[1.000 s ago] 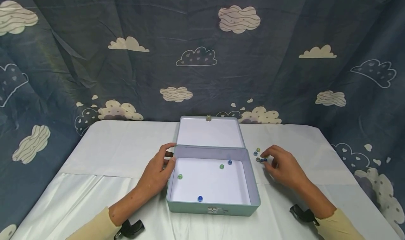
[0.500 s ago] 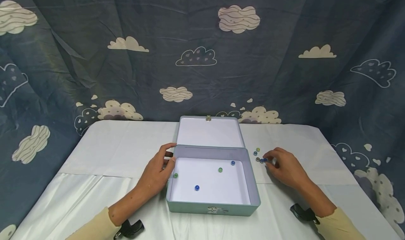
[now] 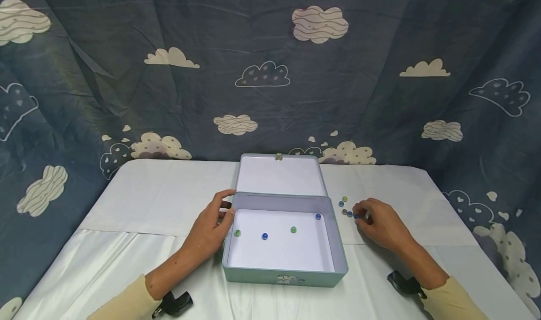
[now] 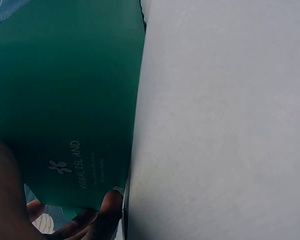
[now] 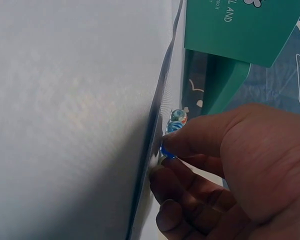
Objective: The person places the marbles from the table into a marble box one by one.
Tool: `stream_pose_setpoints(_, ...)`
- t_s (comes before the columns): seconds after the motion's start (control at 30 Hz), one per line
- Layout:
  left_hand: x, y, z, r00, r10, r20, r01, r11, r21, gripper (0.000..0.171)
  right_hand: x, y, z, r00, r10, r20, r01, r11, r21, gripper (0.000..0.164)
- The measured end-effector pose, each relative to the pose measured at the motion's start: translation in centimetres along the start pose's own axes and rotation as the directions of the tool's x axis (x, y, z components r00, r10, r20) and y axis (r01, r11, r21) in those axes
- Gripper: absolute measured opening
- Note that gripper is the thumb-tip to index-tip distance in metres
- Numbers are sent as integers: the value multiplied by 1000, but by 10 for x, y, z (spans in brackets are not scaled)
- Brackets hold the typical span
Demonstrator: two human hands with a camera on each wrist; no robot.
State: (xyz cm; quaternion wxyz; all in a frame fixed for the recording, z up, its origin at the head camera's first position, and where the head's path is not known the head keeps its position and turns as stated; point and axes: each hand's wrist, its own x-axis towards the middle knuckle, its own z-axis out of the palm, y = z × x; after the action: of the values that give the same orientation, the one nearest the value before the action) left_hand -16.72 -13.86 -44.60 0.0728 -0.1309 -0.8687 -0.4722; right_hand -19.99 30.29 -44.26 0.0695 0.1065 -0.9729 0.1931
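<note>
A green tin box stands with its lid folded back. My left hand grips its rear left corner; in the left wrist view the fingers bend round that end of the lettered green side. Inside are blue marbles and green marbles. Right of the box, my right hand pinches a blue marble between thumb and finger, low at the cloth. More loose marbles lie just left of these fingertips; a clear one shows in the right wrist view.
A white cloth covers the table, with a fold line across it. Behind it hangs a dark curtain with cloud prints. Black straps with camera mounts sit at both wrists. The box walls stand between the two hands.
Marbles in the box have rolled: the front blue one toward the back, the rear blue one rightward, the middle green one forward. My right hand has shifted slightly right; the left hand stays.
</note>
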Motion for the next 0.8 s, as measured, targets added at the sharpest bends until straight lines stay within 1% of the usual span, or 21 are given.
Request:
stream_pose_setpoints(0.17,-1,-1,0,1000,0,-2,0,1000,3,48,-1,-1,0,1000,12,-2,-12,1000,11,22)
stream_pose_setpoints(0.33,0,-1,0,1000,1,-1,-1,1000,1,48,0,-3,-1,1000,6,-15,-6,1000,21,21)
stream_pose_setpoints(0.57,1,0,0,1000,5,-2,-5,1000,-7,48,0,-10,-8,1000,5,-13,-5,998,63,19)
stream_pose_setpoints(0.67,1,0,0,1000,5,-4,-5,1000,-5,48,-1,-14,-12,1000,-7,-21,8,997,80,18)
stream_pose_setpoints(0.8,0,-1,0,1000,5,-6,-5,1000,2,48,-3,-20,-16,998,-45,-54,50,994,93,18)
